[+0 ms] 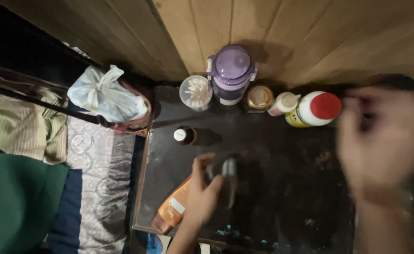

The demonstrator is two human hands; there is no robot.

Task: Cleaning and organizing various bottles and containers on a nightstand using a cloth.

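The left hand (202,190) is closed around a small dark bottle (229,176) near the front left corner of the dark tabletop (282,188), just beside an orange tube (175,207) lying along the left edge. The right hand (381,141) hovers blurred above the right edge; whether it pinches anything I cannot tell. Along the back edge stand a purple flask (231,73), a cup of cotton swabs (196,91), a gold-lidded jar (260,97) and a red-capped bottle (316,109). The bottle seems mid-lift; bringing the hands together would need a steady grip.
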